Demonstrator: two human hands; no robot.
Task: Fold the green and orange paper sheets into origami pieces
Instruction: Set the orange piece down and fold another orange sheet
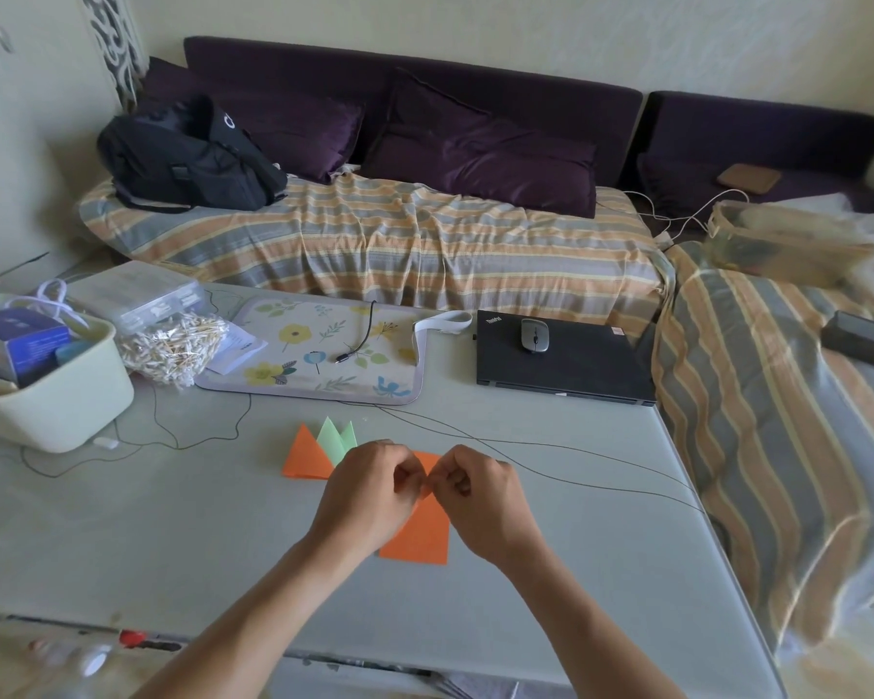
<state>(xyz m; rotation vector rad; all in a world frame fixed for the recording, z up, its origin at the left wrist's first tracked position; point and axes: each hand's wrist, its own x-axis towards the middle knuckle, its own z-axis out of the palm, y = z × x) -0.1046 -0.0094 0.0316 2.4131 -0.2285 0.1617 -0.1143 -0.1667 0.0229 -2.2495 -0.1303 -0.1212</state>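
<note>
**Orange paper pinched between both hands at the table's middle**

The orange paper (417,539) lies on the pale table (172,537), its near edge flat and its far end lifted into the grip of both hands. The left hand (369,491) and the right hand (480,496) meet knuckle to knuckle over the sheet's far tip, fingers curled, each pinching the paper at the point where they touch. The wider near part of the sheet shows between and below the wrists.

Largest in the room is the sofa (399,244) along the far wall, covered with a striped sheet, with dark purple cushions and a black backpack (188,158) on its left end. On the table, a floral mat (319,350) sits at the far middle, and a closed black laptop (566,358) lies to its right with a grey mouse (534,335) on top. A cream bin (46,391) stands at the left edge, with a bag of cotton swabs (172,345) just beside it. Thin black cables run across the table behind the hands. Just beyond the left hand lie a folded orange triangle (306,456) and a green folded piece (339,436), touching one another.
</note>
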